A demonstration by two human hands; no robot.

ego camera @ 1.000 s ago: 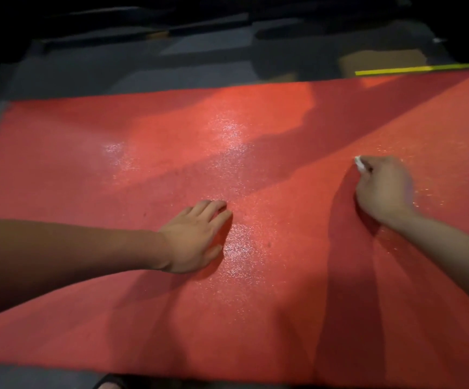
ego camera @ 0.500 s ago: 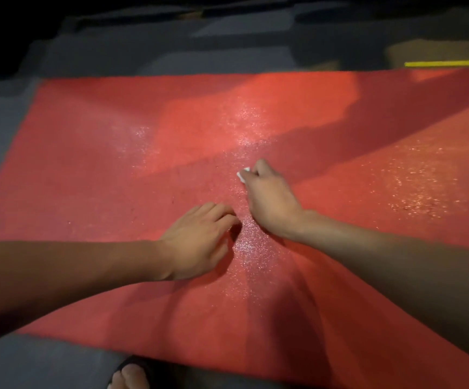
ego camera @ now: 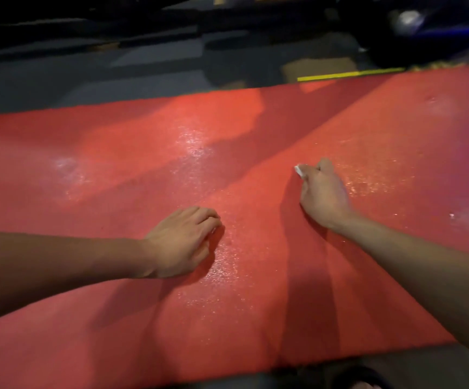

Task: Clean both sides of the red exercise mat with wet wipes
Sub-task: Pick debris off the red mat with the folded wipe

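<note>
The red exercise mat (ego camera: 115, 318) lies flat on a dark floor and fills most of the view, with wet shiny patches across its middle and right. My right hand (ego camera: 321, 196) presses on the mat right of centre, fingers curled round a small white wet wipe (ego camera: 299, 171) that shows only at my fingertips. My left hand (ego camera: 184, 240) rests palm down on the mat near the centre, with its fingers slightly bent and nothing in it.
Dark grey floor (ego camera: 87, 80) borders the mat's far edge. A yellow strip (ego camera: 351, 74) lies just beyond the far edge at the right. A dark rounded object (ego camera: 424, 29) stands at the top right. A foot (ego camera: 359, 381) shows at the near edge.
My right hand has swept the wipe to the right, away from my left hand. My left hand has stayed in place, its fingers a little more bent. The camera view has shifted.
</note>
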